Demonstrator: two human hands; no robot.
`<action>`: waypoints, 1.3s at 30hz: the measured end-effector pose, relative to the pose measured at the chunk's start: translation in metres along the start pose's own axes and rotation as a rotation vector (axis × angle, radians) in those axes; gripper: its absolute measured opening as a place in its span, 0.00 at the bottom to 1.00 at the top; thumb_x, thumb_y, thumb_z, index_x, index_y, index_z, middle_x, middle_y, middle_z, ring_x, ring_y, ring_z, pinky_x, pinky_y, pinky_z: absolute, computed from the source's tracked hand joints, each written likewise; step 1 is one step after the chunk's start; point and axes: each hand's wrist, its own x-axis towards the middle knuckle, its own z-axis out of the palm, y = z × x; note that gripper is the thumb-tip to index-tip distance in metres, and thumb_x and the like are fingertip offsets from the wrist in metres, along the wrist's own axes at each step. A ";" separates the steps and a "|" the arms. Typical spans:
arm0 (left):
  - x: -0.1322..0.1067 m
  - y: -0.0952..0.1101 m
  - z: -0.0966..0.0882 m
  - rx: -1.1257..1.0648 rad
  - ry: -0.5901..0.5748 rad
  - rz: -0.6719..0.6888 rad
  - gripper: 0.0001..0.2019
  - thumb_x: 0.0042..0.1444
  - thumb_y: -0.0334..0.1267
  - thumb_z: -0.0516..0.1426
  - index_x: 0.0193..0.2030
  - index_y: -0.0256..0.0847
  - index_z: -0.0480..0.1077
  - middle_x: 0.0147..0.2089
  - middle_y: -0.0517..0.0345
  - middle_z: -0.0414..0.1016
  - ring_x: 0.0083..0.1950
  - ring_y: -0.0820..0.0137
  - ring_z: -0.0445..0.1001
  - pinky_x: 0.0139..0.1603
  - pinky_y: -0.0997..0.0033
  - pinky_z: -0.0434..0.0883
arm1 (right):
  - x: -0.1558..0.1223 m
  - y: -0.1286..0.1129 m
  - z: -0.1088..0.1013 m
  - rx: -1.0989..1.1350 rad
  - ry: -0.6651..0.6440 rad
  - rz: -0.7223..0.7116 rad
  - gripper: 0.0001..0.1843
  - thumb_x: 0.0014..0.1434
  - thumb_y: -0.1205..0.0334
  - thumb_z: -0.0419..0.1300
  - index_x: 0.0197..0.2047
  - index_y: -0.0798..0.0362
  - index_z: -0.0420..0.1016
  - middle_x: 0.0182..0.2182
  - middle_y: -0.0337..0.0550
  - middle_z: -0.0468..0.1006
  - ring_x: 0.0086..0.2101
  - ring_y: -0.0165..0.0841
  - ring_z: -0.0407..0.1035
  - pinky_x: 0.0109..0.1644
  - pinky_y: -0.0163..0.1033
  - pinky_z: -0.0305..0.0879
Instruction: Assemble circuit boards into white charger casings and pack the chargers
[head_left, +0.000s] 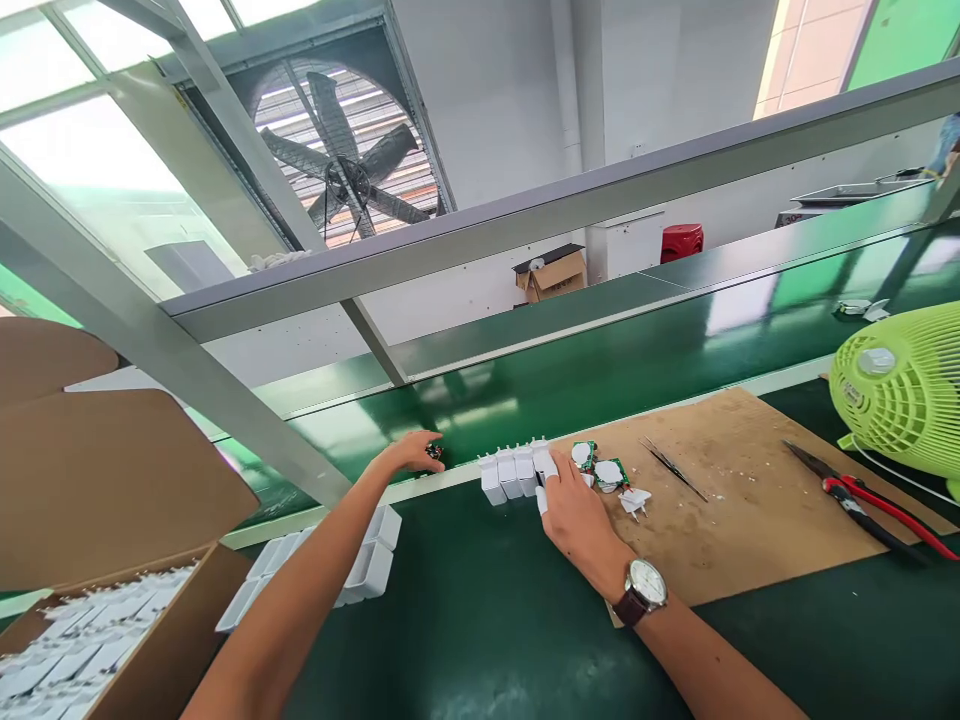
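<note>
My left hand (411, 452) reaches out to the edge of the green conveyor belt (637, 350), with its fingers pinched on a small dark part (434, 453). My right hand (574, 510), with a watch on the wrist, rests on the green table top. White tape covers its fingertips, which touch the right end of a row of small white plug housings (514, 473). The fingers lie curled against the housings. Just right of them lie green circuit boards with white round parts (600, 465) and a loose white piece (634, 499).
A brown work board (750, 480) carries tweezers (673, 467) and red-handled cutters (862, 500). A lime-green fan (904, 390) stands at the right. White trays (371, 560) lie under my left arm. An open cardboard box (112, 620) full of white housings sits at the left.
</note>
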 end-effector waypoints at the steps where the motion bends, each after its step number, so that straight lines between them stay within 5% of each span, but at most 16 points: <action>1: -0.004 -0.006 -0.001 0.029 -0.005 -0.024 0.13 0.64 0.45 0.63 0.47 0.37 0.76 0.55 0.49 0.78 0.61 0.57 0.74 0.66 0.44 0.67 | 0.000 0.001 0.002 0.013 -0.008 0.004 0.14 0.57 0.81 0.52 0.38 0.57 0.74 0.62 0.67 0.69 0.64 0.56 0.62 0.64 0.59 0.68; 9: -0.020 -0.010 0.007 0.049 0.079 -0.078 0.11 0.64 0.44 0.63 0.42 0.37 0.76 0.48 0.52 0.80 0.53 0.62 0.77 0.59 0.52 0.72 | 0.001 0.010 -0.001 0.136 -0.011 -0.007 0.15 0.53 0.81 0.50 0.36 0.55 0.71 0.59 0.63 0.71 0.61 0.53 0.63 0.64 0.62 0.65; 13: -0.034 0.012 0.006 -0.001 0.153 -0.033 0.12 0.47 0.41 0.70 0.38 0.40 0.78 0.42 0.52 0.81 0.50 0.54 0.78 0.57 0.54 0.72 | 0.002 0.012 -0.009 0.145 -0.003 -0.002 0.16 0.56 0.79 0.49 0.42 0.55 0.72 0.59 0.61 0.70 0.61 0.51 0.63 0.65 0.62 0.65; 17: -0.079 0.047 0.016 -0.085 0.159 0.103 0.22 0.45 0.45 0.67 0.49 0.45 0.79 0.54 0.52 0.80 0.51 0.54 0.78 0.55 0.59 0.73 | 0.003 0.017 -0.014 0.223 0.055 -0.015 0.23 0.62 0.72 0.50 0.60 0.60 0.66 0.65 0.62 0.64 0.67 0.50 0.56 0.70 0.61 0.60; 21: -0.151 0.075 0.055 -0.077 0.048 0.356 0.19 0.47 0.43 0.66 0.48 0.52 0.82 0.58 0.54 0.78 0.58 0.51 0.73 0.61 0.57 0.69 | 0.014 0.033 -0.020 0.275 -0.006 -0.011 0.38 0.62 0.67 0.56 0.73 0.60 0.50 0.70 0.62 0.57 0.72 0.48 0.48 0.74 0.60 0.52; 24: -0.193 0.080 0.097 0.084 -0.053 0.551 0.22 0.48 0.35 0.64 0.51 0.57 0.81 0.57 0.54 0.79 0.59 0.49 0.68 0.58 0.54 0.69 | 0.033 0.046 -0.026 0.341 -0.194 -0.006 0.46 0.56 0.68 0.62 0.74 0.58 0.49 0.73 0.61 0.53 0.73 0.48 0.45 0.75 0.59 0.50; 26: -0.208 0.079 0.122 0.183 -0.080 0.601 0.25 0.48 0.31 0.63 0.53 0.57 0.80 0.54 0.51 0.79 0.56 0.49 0.69 0.53 0.54 0.69 | 0.047 0.050 -0.030 0.386 -0.328 0.002 0.50 0.52 0.69 0.66 0.75 0.59 0.49 0.71 0.65 0.57 0.71 0.51 0.52 0.72 0.59 0.55; 30: -0.214 0.074 0.142 0.180 -0.076 0.660 0.18 0.57 0.32 0.60 0.52 0.55 0.79 0.51 0.49 0.80 0.53 0.52 0.71 0.48 0.54 0.69 | 0.067 0.049 -0.033 0.438 -0.455 -0.005 0.57 0.48 0.69 0.69 0.76 0.60 0.45 0.62 0.61 0.72 0.56 0.46 0.72 0.62 0.52 0.70; 34: -0.205 0.069 0.131 -0.030 -0.029 0.602 0.13 0.60 0.46 0.63 0.51 0.53 0.79 0.53 0.50 0.77 0.55 0.55 0.73 0.54 0.56 0.71 | 0.071 0.048 -0.032 0.496 -0.501 0.011 0.58 0.51 0.69 0.68 0.78 0.56 0.41 0.56 0.54 0.76 0.45 0.38 0.77 0.55 0.46 0.74; 39: -0.159 0.054 0.118 -0.371 0.166 0.294 0.35 0.52 0.43 0.68 0.67 0.49 0.67 0.69 0.47 0.64 0.69 0.49 0.63 0.67 0.50 0.66 | 0.072 0.051 -0.030 0.565 -0.518 0.029 0.60 0.49 0.67 0.71 0.77 0.59 0.42 0.58 0.56 0.75 0.46 0.38 0.76 0.57 0.46 0.73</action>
